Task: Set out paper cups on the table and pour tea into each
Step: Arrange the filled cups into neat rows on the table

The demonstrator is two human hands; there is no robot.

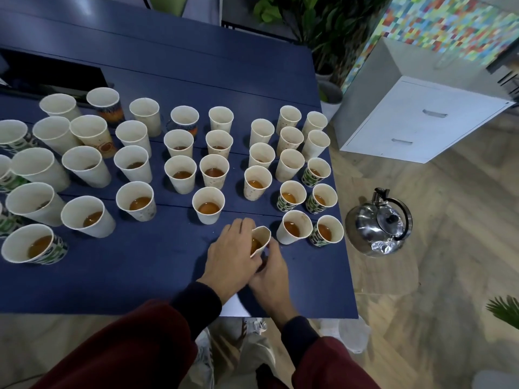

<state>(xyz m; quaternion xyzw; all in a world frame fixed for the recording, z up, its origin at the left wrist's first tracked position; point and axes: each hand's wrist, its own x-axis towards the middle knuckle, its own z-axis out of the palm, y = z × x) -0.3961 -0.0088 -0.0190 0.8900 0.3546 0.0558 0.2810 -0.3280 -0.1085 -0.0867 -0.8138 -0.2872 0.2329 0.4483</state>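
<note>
Several white and patterned paper cups stand in rows on the blue table; many hold amber tea. Near the front edge, one paper cup with tea in it is squeezed out of round between both hands. My left hand wraps its left side, fingers curled over the rim. My right hand grips it from below and the right. A plain cup with tea stands just behind it, and another cup to the right. The steel kettle sits on the floor to the right of the table.
A white drawer cabinet stands on the wooden floor beyond the kettle. Potted plants are behind the table's far right corner. A dark box lies at the table's far left. The table's front strip has no cups.
</note>
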